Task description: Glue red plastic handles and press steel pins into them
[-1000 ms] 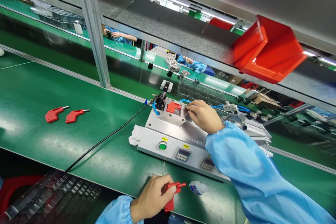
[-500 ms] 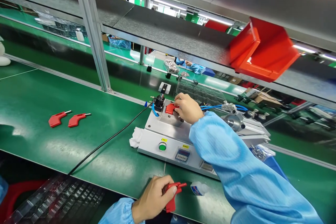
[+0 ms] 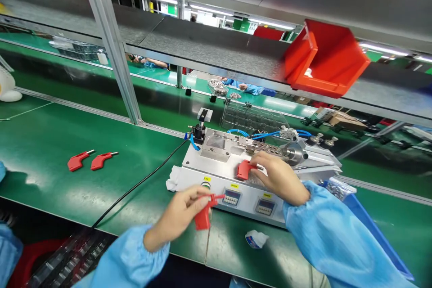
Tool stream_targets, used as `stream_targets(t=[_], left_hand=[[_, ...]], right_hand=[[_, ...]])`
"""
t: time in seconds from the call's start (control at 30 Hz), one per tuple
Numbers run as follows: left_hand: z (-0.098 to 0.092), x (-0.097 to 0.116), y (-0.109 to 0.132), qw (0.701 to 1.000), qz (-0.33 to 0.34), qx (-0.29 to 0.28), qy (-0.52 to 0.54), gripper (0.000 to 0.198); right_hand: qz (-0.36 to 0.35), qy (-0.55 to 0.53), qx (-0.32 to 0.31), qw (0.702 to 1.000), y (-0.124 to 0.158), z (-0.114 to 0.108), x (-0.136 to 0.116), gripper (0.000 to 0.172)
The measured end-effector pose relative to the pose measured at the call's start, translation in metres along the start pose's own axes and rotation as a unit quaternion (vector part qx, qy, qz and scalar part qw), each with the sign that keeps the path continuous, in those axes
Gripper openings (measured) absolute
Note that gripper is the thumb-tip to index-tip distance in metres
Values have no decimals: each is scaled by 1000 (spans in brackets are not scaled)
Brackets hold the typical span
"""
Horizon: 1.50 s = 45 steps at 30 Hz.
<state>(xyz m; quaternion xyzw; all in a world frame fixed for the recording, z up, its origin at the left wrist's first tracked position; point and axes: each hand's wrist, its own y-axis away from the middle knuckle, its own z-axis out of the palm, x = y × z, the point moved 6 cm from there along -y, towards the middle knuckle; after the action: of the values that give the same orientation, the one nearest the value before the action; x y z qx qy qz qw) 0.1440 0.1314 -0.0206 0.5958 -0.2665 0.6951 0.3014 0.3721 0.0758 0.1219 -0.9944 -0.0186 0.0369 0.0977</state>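
My left hand (image 3: pixel 177 216) clasps a red pistol-shaped part (image 3: pixel 202 219) in its fingers; toward two o'clock, my right hand (image 3: pixel 280 176) pinches an angled red part (image 3: pixel 243 170).

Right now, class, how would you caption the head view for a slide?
Left hand and right hand each hold a red part near the machine.

A red bin (image 3: pixel 337 56) sits at the front of a grey shelf (image 3: pixel 209 36), right of a metal post (image 3: pixel 107 38). Behind the shelf, a white bottle (image 3: pixel 103 57) stands beside clear trays (image 3: pixel 79 50), and a bag of shiny pieces (image 3: pixel 218 87) lies near a small heap (image 3: pixel 235 95).
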Motion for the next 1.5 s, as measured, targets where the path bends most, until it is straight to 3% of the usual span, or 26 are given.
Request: stream_targets(t=[0.1,0.17,0.27,0.37,0.43,0.6,0.77,0.87,0.97,1.23,1.3,1.4,1.5], left_hand=[[-28,80,-46,985,126,60,-102,42],[-30,124,-78,959,195,82,-189,32],[-17,156,-120,889,205,101,-396,26],[1,155,-143,788,150,85,-591,29],[10,147,-148,750,121,70,-646,31],[18,131,-147,709,83,62,-698,34],[19,130,-141,674,55,65,-734,34],[20,133,-135,662,57,69,-744,35],[22,134,-129,659,101,64,-743,34],[18,133,-127,680,123,75,-719,28],[12,128,-110,701,163,76,-690,28],[3,110,-66,740,262,67,-616,30],[-3,76,-29,763,285,9,-580,29]], right_hand=[[22,10,1,1000,13,16,6,15],[28,11,13,999,16,17,5,18],[35,17,31,999,24,14,2,23],[38,26,54,997,37,9,4,23],[33,22,72,997,47,6,6,23],[33,11,98,995,67,0,15,24],[30,14,111,993,81,-1,16,27],[34,10,122,992,91,-1,18,28],[45,1,129,991,95,1,20,29],[55,-25,153,986,93,-1,15,28],[76,-16,195,978,108,-7,18,29],[149,1,270,951,144,-12,30,27],[210,-27,274,938,173,3,44,27]])
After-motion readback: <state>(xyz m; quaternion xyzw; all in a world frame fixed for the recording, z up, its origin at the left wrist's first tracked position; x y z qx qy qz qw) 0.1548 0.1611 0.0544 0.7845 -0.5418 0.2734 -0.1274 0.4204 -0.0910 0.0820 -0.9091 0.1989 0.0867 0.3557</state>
